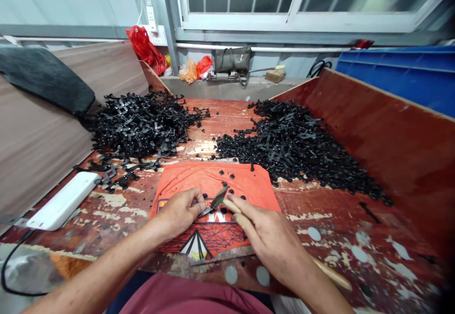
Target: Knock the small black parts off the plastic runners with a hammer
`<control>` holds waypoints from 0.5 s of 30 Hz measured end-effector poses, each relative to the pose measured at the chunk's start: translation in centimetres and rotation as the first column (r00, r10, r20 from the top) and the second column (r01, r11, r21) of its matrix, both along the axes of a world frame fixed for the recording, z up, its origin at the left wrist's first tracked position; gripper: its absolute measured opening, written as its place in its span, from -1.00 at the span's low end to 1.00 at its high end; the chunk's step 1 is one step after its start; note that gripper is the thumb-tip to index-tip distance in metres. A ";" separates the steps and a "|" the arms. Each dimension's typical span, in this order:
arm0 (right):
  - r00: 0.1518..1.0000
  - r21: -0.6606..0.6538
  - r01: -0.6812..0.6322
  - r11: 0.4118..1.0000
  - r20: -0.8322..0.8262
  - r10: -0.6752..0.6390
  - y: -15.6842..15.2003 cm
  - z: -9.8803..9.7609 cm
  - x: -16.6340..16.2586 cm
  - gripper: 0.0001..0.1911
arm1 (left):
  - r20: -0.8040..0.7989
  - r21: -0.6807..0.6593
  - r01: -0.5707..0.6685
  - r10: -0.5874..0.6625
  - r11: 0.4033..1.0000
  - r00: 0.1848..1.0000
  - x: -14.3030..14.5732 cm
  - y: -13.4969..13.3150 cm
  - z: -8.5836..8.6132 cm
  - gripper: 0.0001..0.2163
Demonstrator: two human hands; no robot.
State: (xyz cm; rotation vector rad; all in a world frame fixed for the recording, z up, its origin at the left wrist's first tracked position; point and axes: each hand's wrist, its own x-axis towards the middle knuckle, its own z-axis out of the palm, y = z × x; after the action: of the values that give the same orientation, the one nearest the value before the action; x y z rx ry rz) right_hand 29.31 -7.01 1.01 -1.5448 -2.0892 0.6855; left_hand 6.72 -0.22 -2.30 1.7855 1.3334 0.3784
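Note:
My left hand (181,212) is closed in a pinch on a small black plastic part (206,210) over the orange printed cloth (263,190). My right hand (265,226) grips a knife (219,197) with a dark, broad blade and a pale wooden handle. The blade meets or nearly touches the part at my left fingertips; I cannot tell which. Under my right forearm a wooden handle end (332,274) shows; whether it belongs to the same tool is hidden. Several small black round pieces (232,176) lie on the cloth around the blade.
A heap of black plastic parts (138,119) rises at back left, another heap (295,138) at right. A white power bank (66,200) with a black cable lies left. Wooden side boards (384,119) flank the worn red table (320,214). A blue crate (398,77) stands beyond.

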 end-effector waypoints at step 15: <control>0.996 0.184 0.059 0.981 0.054 -0.070 -0.9 -1.0 -0.7 -0.51 | -0.017 0.014 0.001 -0.001 1.000 1.000 0.2 -0.1 0.4 -0.87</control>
State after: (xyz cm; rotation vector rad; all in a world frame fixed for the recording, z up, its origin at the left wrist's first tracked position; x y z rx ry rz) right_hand 28.59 -7.92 0.06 -1.5395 -2.0712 0.4167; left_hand 6.90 -0.34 -1.93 1.8042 1.3449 0.3734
